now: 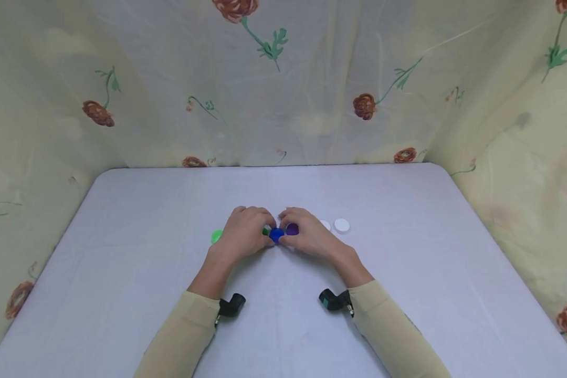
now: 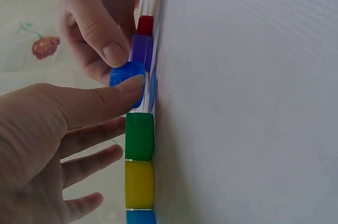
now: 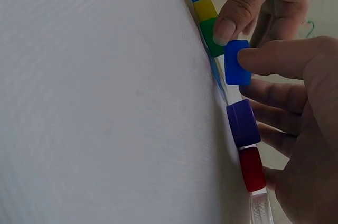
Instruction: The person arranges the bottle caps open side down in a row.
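Note:
A blue bottle cap (image 1: 276, 235) is held up between my two hands, above a row of coloured caps on the table. My left hand (image 1: 248, 231) pinches it from the left, its thumb lying across the cap in the left wrist view. From the other side my right hand (image 1: 309, 235) grips the same cap with thumb and fingers. Left of it in the row stand a green cap (image 2: 140, 136) and a yellow cap (image 2: 140, 185). On the right are a purple cap (image 3: 244, 123) and a red cap (image 3: 253, 169). Something flat and blue shows below the held cap.
The row runs on to a light green cap (image 1: 216, 236) at the left end and a white cap (image 1: 342, 226) at the right end. A white cloth covers the table (image 1: 123, 294). Flowered curtains (image 1: 302, 84) hang around its back and sides.

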Demonstrator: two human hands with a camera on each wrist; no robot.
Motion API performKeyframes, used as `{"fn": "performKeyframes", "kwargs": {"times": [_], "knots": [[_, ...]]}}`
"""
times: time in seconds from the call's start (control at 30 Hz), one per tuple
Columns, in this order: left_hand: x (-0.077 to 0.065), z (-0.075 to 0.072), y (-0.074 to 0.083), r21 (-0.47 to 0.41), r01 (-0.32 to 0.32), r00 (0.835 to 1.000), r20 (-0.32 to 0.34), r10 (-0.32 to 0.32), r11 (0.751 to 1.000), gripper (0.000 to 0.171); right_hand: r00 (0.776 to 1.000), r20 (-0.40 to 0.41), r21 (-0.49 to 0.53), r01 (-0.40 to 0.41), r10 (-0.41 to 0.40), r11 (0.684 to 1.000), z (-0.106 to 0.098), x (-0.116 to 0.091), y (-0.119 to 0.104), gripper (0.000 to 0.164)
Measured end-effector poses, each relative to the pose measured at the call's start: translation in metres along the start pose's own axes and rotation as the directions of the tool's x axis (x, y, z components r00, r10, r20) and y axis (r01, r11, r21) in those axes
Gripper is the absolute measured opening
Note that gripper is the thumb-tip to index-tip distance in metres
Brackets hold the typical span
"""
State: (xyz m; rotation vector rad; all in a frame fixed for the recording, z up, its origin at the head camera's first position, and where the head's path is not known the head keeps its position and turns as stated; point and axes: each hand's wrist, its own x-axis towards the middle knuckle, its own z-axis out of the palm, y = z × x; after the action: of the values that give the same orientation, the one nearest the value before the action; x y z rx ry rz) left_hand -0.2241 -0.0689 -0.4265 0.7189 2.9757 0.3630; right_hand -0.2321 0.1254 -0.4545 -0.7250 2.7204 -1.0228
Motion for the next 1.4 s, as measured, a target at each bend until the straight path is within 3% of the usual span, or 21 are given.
{"fn": "performKeyframes", "kwargs": {"times": [0.23,1.0,1.4], "knots": [[0.0007,0.0017,-0.0007,0.011,0.012,1.000,0.002,-0.013,1.000,0.031,1.000,-0.013,0.031,0.023,-0.022,0.999,-0.0023,-0.0003,-0.0006,0.013],[-0.0014,0.0034,-0.0007,0.021,0.003,1.000,-0.007,-0.003,1.000,0.036,0.999,-0.012,0.072,-0.030,0.031,0.997,-0.0024,-0.0011,0.0010,0.012],[0.0003,0.0019,-0.0001,0.010,0.000,1.000,-0.027,0.000,1.000,0.032,0.999,-0.034,0.044,0.043,-0.042,0.998,-0.0064,-0.0009,0.0019,0.021]]}}
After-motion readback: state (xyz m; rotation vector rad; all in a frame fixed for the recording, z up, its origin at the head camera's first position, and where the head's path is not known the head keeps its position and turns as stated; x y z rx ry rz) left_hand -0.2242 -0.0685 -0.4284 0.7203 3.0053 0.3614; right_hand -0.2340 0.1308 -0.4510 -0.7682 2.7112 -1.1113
